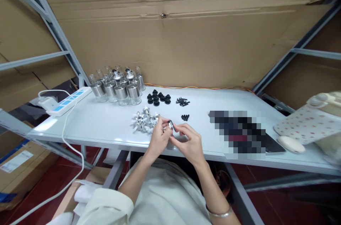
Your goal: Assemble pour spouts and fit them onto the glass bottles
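Near the front edge of the table, my left hand (160,133) is closed around a silver pourer spout (171,125) with a black piece at its top. Across from it, my right hand (189,143) pinches the black piece (174,128) between thumb and finger, against the spout. Fingers hide much of both parts. Beside my left hand lies a loose pile of silver pourer spouts (144,121). Beyond my hands are a cluster of black stoppers (156,98), some thin black strips (182,102) and a small group of tiny black parts (185,117).
Glass bottles with steel sleeves (122,91) stand at the back left, two topped with spouts. A white power strip (70,101) and its cable (65,140) lie left. On the right are a pixelated dark item (237,134), a cream oval object (291,144) and a dotted container (298,122).
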Motion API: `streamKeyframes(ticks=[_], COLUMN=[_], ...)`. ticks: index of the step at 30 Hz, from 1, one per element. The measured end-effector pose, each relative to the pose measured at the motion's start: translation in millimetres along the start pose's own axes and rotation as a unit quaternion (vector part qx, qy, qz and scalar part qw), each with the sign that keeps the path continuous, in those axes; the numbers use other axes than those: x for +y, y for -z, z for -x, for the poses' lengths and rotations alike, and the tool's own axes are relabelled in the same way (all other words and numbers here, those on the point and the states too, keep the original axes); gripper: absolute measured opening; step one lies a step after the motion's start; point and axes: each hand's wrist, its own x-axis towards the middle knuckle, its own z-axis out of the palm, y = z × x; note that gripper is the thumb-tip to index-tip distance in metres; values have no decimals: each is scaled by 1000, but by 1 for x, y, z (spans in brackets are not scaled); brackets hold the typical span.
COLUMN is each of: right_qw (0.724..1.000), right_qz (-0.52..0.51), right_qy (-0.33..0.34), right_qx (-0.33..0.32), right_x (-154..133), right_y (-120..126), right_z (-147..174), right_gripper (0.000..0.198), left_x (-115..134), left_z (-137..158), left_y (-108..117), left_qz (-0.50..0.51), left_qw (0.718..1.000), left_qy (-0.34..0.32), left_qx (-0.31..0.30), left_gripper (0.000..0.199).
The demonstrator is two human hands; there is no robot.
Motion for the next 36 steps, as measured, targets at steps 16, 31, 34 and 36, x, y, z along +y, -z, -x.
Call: streamKeyframes(ticks=[16, 31, 34, 36], right_qw=[989, 944, 932, 926], right_qz=[-92, -225, -240, -256], right_qy=[-61, -185, -210, -216], right_qx=[97, 154, 171, 176], right_x=[8, 12, 12, 11], right_y=[-2, -10, -10, -11], right_z=[2, 0, 0, -1], right_gripper=[23, 39, 40, 40], left_x=[-1, 48, 68, 76], left_z=[2, -5, -35, -64], left_y=[-4, 34, 89, 132], left_qz=[50, -241, -282, -312], left_qw=[998, 959, 927, 875], left_qy=[-38, -135, -187, -207], left_qx=[-9, -58, 163, 306], left_gripper=[40, 34, 30, 33])
